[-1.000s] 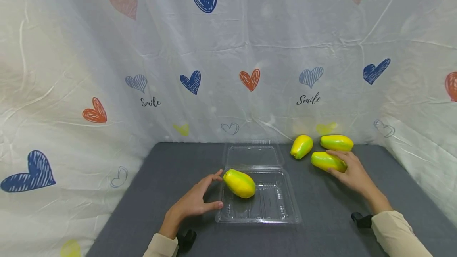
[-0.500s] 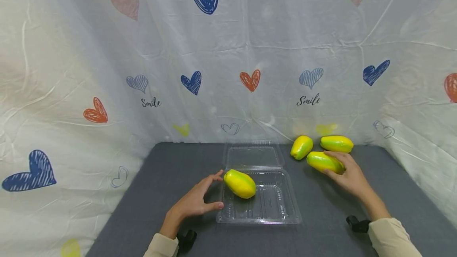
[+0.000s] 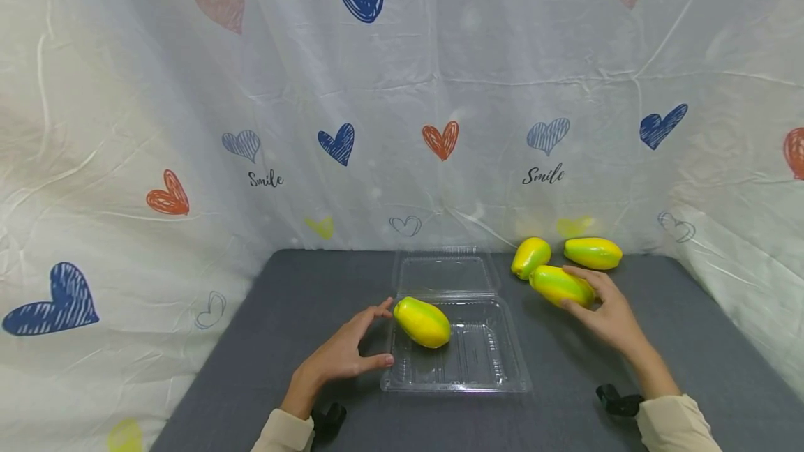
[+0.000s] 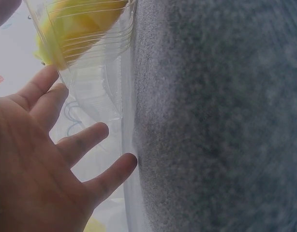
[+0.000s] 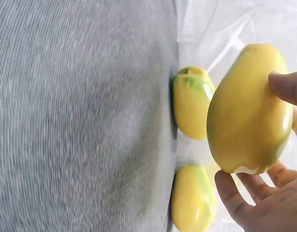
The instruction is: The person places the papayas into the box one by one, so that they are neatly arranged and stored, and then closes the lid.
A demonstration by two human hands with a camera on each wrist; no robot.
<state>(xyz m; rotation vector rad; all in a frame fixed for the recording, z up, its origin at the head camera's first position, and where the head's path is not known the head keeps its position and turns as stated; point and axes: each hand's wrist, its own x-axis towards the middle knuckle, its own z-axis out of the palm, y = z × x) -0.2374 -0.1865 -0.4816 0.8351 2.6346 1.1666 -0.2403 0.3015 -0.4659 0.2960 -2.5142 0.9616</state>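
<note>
In the right wrist view my right hand (image 5: 279, 198) grips a yellow-green papaya (image 5: 250, 111) between thumb and fingers, lifted off the table. The head view has this right hand (image 3: 606, 309) at the right, in front of two other papayas. My left hand (image 3: 344, 347) is spread at the left side of a clear plastic clamshell box (image 3: 477, 389), its fingers straight. In the left wrist view its fingertips reach the box wall (image 4: 90, 92) or lie just beside it; exact contact is hard to tell. One papaya (image 3: 422, 323) lies in the left part of the box.
Two more papayas, one (image 3: 530, 258) upright-leaning and one (image 3: 593, 253) lying sideways, are at the back right of the grey table (image 3: 314, 284). The box's clear lid (image 3: 446, 275) lies folded back behind it. A heart-print curtain (image 3: 389, 89) hangs behind the table.
My right hand has lifted the papaya and carried it a little to the left, toward the box. The left hand and the papaya in the box stay where they were.
</note>
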